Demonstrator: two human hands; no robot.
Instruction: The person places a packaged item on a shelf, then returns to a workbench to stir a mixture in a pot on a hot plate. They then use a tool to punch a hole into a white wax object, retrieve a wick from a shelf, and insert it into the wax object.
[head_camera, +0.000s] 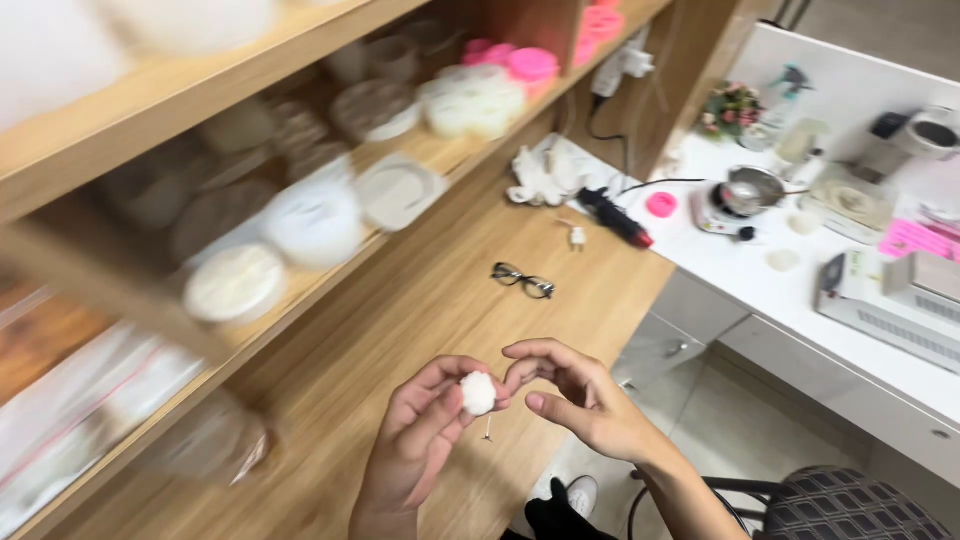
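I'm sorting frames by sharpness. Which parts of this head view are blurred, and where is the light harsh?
Head view: the wooden shelves at left are smeared by motion blur; the left hand, the small white fluffy lump it holds, the right hand and the black-rimmed glasses are fairly sharp; the white counter at right looks bright, nearly washed out.

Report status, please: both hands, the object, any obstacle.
Left hand pinching small white lump. Right hand touching it, fingers curled. Eyeglasses on wooden desk, apart.
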